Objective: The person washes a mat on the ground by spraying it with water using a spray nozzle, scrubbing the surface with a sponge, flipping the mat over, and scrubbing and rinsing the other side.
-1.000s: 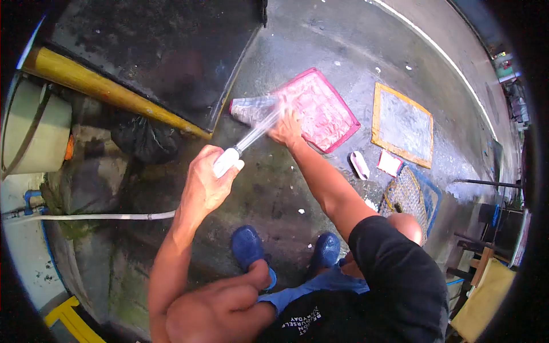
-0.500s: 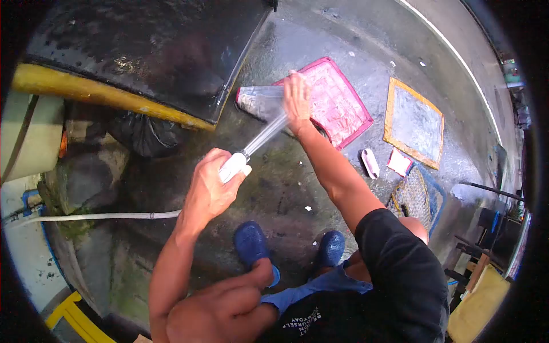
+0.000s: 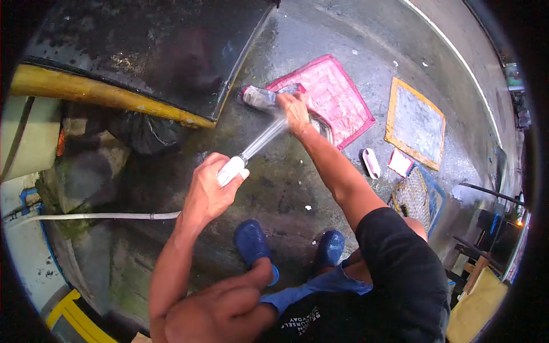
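Note:
My left hand (image 3: pixel 211 188) is wrapped round a white spray nozzle (image 3: pixel 231 170), and a water jet (image 3: pixel 264 140) shoots from it up to the right. The jet reaches my right hand (image 3: pixel 294 113), whose fingers are curled on a bunched grey mat with red edging (image 3: pixel 258 98). Part of that mat is hidden behind the hand. Beneath and beside it, a pink mat with a darker pink border (image 3: pixel 343 100) lies flat on the wet floor.
A white hose (image 3: pixel 108 216) comes in from the left. To the right lie a yellow-bordered mat (image 3: pixel 416 123), a pink-and-white brush (image 3: pixel 370 163), a small red-edged cloth (image 3: pixel 400 162) and a net (image 3: pixel 413 197). A dark panel with a yellow beam (image 3: pixel 103 93) stands at upper left.
My right hand has gone from flat, outstretched fingers to curled ones. The grey mat's left end is now bunched up and drawn in. The left hand keeps spraying from nearly the same place.

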The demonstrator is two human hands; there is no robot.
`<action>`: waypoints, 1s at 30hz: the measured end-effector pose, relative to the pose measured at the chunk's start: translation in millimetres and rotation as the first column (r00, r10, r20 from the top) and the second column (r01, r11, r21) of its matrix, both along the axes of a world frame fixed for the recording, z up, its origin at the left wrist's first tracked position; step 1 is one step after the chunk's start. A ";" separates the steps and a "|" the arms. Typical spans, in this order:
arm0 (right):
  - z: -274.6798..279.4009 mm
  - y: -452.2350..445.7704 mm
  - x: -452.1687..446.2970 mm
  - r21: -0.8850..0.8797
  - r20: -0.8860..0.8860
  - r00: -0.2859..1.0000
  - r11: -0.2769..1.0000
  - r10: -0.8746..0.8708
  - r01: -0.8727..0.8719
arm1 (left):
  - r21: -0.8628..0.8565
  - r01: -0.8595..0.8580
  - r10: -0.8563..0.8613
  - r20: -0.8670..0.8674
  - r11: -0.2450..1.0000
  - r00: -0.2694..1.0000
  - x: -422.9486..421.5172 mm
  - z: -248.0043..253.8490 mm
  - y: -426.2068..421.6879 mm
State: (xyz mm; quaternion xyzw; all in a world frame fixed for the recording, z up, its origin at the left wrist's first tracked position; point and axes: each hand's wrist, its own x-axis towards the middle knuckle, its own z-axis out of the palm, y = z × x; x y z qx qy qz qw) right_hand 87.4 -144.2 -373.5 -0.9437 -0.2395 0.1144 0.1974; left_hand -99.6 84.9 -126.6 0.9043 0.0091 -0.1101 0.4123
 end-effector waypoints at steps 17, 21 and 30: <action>9.4 -15.5 -18.0 -0.242 0.243 0.921 0.900 -0.305 0.362 | 0.003 0.032 -0.032 0.022 0.999 0.999 -3.5 1.2 -5.8; -7.2 6.9 -1.6 0.190 0.305 0.931 0.970 -0.202 0.148 | 0.030 0.048 -0.049 0.008 0.998 0.999 1.2 2.8 -10.9; 14.7 22.9 -48.0 -0.011 0.097 0.979 0.984 -0.178 0.180 | 0.012 0.025 -0.025 -0.046 1.000 0.999 -0.3 -3.3 -10.7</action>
